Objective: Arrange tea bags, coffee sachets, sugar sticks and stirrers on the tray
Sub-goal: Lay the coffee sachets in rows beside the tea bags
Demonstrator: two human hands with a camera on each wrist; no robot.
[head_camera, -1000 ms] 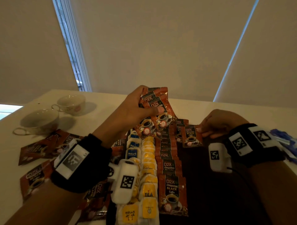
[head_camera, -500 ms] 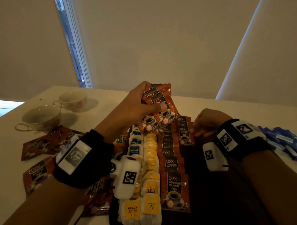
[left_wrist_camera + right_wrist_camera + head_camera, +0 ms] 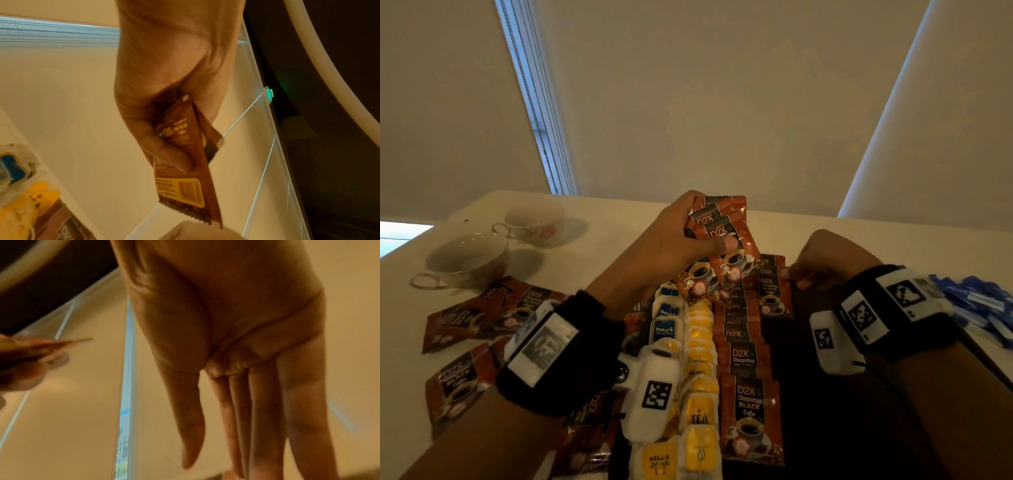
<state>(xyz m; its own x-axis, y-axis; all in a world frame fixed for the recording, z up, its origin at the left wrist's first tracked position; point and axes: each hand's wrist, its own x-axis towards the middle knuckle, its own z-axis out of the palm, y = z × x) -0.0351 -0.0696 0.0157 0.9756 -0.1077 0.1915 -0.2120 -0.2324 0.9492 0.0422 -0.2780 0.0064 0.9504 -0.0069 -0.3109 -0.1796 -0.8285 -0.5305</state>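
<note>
My left hand [image 3: 698, 233] grips a fanned stack of brown coffee sachets [image 3: 726, 236] above the far end of the dark tray [image 3: 832, 411]; in the left wrist view the left hand [image 3: 179, 146] has fingers and thumb curled round the stack [image 3: 185, 162]. On the tray lie a row of blue tea bags [image 3: 664, 329], a row of yellow tea bags [image 3: 700, 342] and a column of overlapped coffee sachets [image 3: 748, 356]. A short second column of sachets [image 3: 770, 291] starts at the far end; my right hand [image 3: 801, 277] touches its right edge, its fingers [image 3: 265, 418] straight.
Loose coffee sachets [image 3: 493, 308] lie on the white table left of the tray, some under my left forearm. Two cups [image 3: 469, 257] [image 3: 534, 222] stand at the far left. A heap of blue sugar sticks [image 3: 976, 301] lies right of the tray.
The head view has shifted a little. My left hand still holds the stack over the tray's far end, and my right hand stays at the short sachet column.
</note>
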